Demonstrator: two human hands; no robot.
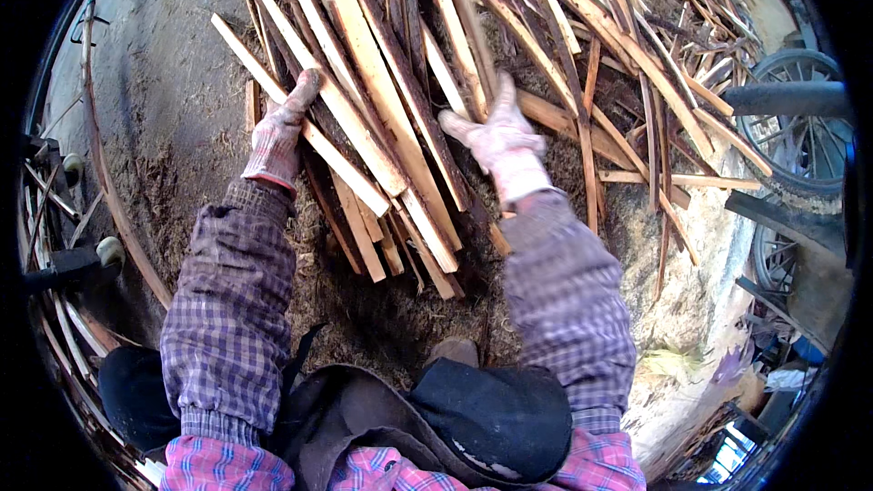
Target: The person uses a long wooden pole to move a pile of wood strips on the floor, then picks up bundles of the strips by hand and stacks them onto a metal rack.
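My left hand (280, 132), in a whitish, stained glove, is closed around a pale, narrow wood strip (350, 171). The strip slants across the left side of a loose bundle of bark-edged wood strips (368, 64). To the right of that bundle is my right hand (500, 136), gloved too, its thumb and forefinger on either side of a wood strip (468, 14) that runs away from me. Motion blurs this strip and my right sleeve. The palm side of the right hand is hidden.
A heap of long wood strips (637, 45) spreads across the far right. Spoked wheels (793, 123) stand at the right edge. A long bent stick (105, 164) and more thin sticks (68, 327) lie left. Wood debris covers the ground (182, 55).
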